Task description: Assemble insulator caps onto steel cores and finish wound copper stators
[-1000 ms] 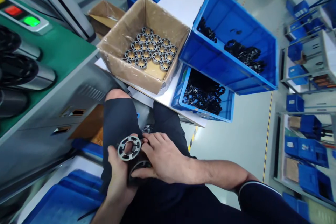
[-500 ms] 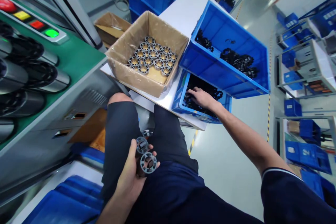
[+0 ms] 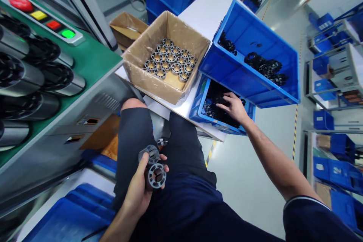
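Head view. The items under inspection are two slotted cylinders (image 3: 157, 176), both in the left hand (image 3: 140, 189). Each shows a round grey end face with slots around a central opening; the nearer one faces the camera more squarely and shows a dark brownish interior. The other, just beyond it, is tilted, its side partly under the thumb. The left hand is closed around the pair, thumb on the farther one, fingertips showing at their far side, above the dark-clothed lap.

The right hand (image 3: 237, 109) is inside the small blue bin (image 3: 197, 100), among black parts (image 3: 210, 110). Its thumb and fingers are partly open and curved downward; whether they grip a part cannot be told. Just beyond this hand stands the large blue bin (image 3: 249, 77), with dark parts inside. Between and beyond the hands, the cardboard box (image 3: 151, 87) holds slotted rings (image 3: 171, 57) standing on its floor.

Against the frame half a second earlier, the right hand has shifted rightward within the small blue bin. Against the first frame, it has left the cylinders, which remain in the left hand.
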The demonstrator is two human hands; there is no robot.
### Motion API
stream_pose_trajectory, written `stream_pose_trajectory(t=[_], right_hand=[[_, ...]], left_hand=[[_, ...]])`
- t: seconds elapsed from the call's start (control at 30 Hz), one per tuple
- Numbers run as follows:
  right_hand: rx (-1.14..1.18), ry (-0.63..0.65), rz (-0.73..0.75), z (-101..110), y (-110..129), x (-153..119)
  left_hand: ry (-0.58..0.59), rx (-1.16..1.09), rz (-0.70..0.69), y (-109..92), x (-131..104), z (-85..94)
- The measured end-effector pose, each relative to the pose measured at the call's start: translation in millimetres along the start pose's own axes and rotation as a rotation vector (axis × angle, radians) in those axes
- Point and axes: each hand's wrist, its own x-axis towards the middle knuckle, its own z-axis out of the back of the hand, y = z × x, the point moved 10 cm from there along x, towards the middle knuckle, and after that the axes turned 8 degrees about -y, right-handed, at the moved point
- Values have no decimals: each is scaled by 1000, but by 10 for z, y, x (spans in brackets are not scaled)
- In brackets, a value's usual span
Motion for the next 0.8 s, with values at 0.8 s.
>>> stream_pose_trajectory(t=[0.8], right_hand=[[1177, -188, 456, 418, 3307, -1104]], left_hand=[[348, 63, -1161, -1048, -1027, -321]])
